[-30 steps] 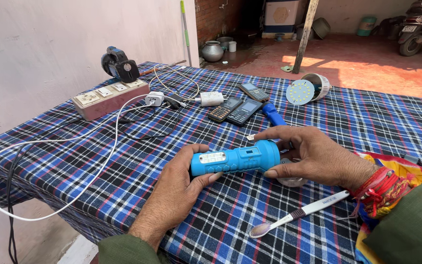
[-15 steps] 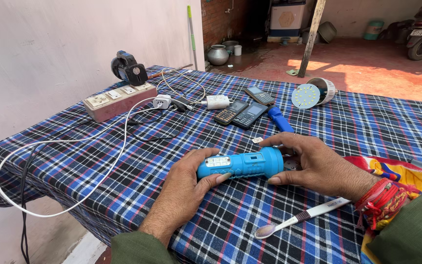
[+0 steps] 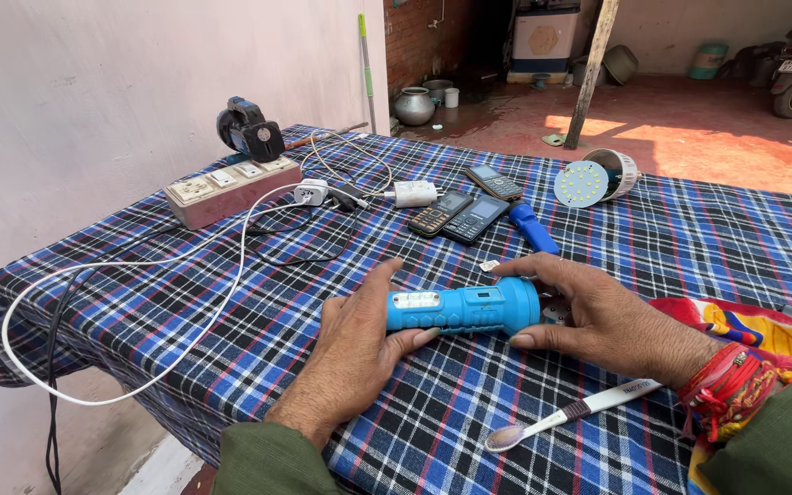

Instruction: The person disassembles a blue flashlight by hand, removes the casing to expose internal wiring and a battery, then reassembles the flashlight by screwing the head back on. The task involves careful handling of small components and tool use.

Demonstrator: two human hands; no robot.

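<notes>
step: blue torch (image 3: 463, 308) is held flat on checked desk (image 3: 689, 247), near centre | left hand (image 3: 355, 341) clamped on tail, right hand (image 3: 611, 316) wrapped round head | next: firm counter-grip needed if head is twisted

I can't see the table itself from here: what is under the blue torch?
The blue torch lies on its side on the checked cloth, held between the left hand and right hand. The cloth covers the tabletop, so the surface below cannot be seen.
</notes>
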